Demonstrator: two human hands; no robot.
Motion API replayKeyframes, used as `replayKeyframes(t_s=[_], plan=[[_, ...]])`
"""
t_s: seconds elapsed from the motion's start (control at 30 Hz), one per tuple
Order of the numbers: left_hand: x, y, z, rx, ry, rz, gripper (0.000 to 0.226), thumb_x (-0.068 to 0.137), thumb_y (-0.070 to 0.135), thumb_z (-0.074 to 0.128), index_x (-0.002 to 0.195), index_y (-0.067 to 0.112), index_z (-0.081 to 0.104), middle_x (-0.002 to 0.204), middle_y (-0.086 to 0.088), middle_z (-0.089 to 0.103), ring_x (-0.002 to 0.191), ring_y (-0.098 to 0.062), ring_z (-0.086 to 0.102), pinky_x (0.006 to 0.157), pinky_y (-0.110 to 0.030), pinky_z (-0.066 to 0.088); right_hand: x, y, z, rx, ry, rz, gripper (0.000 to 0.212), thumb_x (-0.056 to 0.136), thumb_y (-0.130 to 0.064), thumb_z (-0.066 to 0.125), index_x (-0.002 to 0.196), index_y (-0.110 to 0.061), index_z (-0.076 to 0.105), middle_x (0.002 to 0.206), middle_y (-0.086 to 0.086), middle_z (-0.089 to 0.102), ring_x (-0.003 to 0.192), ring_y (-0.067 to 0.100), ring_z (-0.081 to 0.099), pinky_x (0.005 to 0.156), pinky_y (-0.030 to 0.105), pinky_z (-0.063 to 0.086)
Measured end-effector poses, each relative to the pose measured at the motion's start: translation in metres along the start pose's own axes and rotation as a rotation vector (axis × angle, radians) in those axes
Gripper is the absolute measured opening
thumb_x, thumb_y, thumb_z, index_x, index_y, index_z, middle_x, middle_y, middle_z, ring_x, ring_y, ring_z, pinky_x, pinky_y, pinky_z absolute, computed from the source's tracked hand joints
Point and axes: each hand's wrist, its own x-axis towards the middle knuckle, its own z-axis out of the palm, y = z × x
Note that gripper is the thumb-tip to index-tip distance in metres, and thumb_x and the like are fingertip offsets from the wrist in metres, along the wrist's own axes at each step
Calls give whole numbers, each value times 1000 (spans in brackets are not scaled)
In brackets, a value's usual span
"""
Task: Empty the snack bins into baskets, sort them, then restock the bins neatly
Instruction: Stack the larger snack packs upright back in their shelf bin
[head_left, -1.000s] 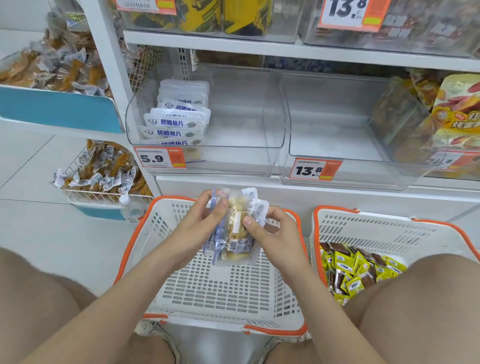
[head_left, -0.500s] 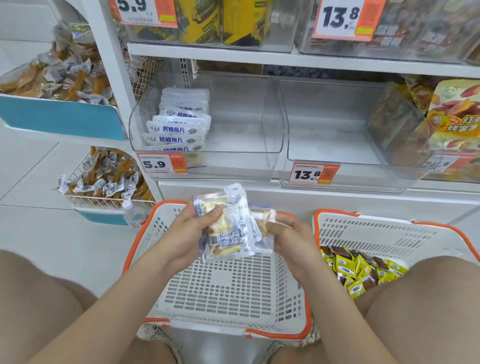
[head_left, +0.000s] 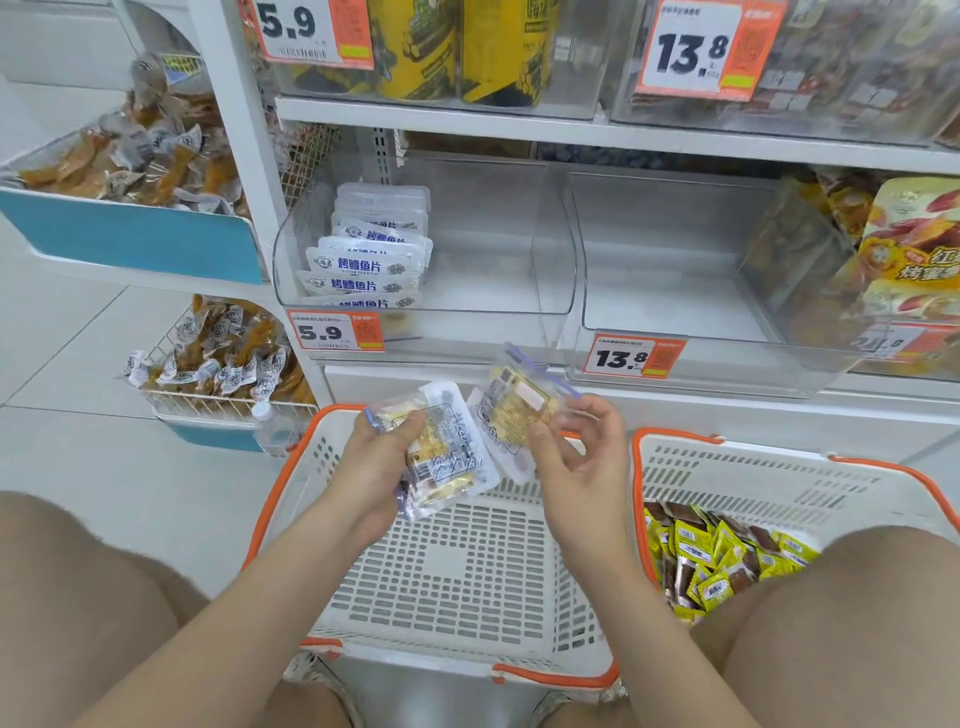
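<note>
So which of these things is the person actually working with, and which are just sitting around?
Part of the job: packets in the left hand and right hand; part-filled clear bin; empty clear bin; white basket; basket of yellow sachets.
Just lying about: wire rack of brown snacks; yellow bags on the top shelf.

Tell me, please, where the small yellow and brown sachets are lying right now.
In the head view, the sachets lie heaped in the right-hand basket, lower right, beside the other basket.

Bright, even light; edges bow outward, corners perhaps slightly blurred.
</note>
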Motion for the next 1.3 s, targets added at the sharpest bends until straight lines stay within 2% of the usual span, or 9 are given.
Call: replayKeyframes(t_s=[0.23,0.37,0.47,0.6,0.8,0.93,1.0,1.13,1.3], plan=[[-5,12,-7,139,5,147,62,101,37,65,155,32,35,152,11,52,135,-19,55,112,-48,44,11,4,-11,-7,123,11,53,98,5,62,139,-27,55,121,2,64,75,14,60,65,21,52],[-7,26,-9,399,-157,198,42,107,32,57,142,44,37,136,17,39,121,-5,47,99,-33,36,20,-6,-20,-131,-229,22,39,96,-2,71,130,-22,69,110,0,78,96,12,72,86,32,60],[-15,35,-12,360,-241,105,61,101,40,66,154,43,36,148,23,38,141,-12,41,115,-37,34,12,-4,-13,-427,-446,6,27,92,-14,79,117,-25,78,114,-16,77,114,0,68,107,36,52],[-30,36,-13,368,-374,74,91,82,68,78,157,40,36,160,22,39,147,-11,40,123,-43,33,-1,2,13,-431,-173,-127,40,84,-22,87,120,-30,73,116,-16,73,115,3,65,102,26,50],[-46,56,-2,312,-436,122,51,92,0,75,135,20,58,123,-4,76,113,-22,73,98,-41,59,7,-30,34,-414,-153,-360,25,104,-18,63,124,-33,68,125,-10,56,119,12,60,98,29,50],[-40,93,-10,172,-268,31,29,87,9,78,115,8,68,99,-8,78,85,-18,77,75,-33,63,37,-55,21,-755,-557,-533,88,86,19,49,153,-38,40,168,-10,20,142,6,44,102,33,51],[-38,109,-16,174,-353,-93,41,77,21,86,116,11,75,123,-10,74,109,-24,72,93,-43,60,47,-66,26,-961,-742,-632,97,81,11,67,155,-44,35,172,-14,0,152,10,30,106,36,47],[-36,136,-15,52,-522,-235,51,89,11,65,139,1,60,136,-21,65,112,-37,68,89,-52,59,63,-91,52,-781,-782,-736,62,80,1,76,132,-31,62,165,-6,35,153,10,33,114,40,43],[-15,179,-13,-51,-548,-264,40,82,31,55,117,12,56,128,-15,53,95,-26,55,71,-32,35,92,-117,74,-719,-812,-678,45,92,-27,78,134,-28,62,125,-18,69,114,8,65,96,33,51]])
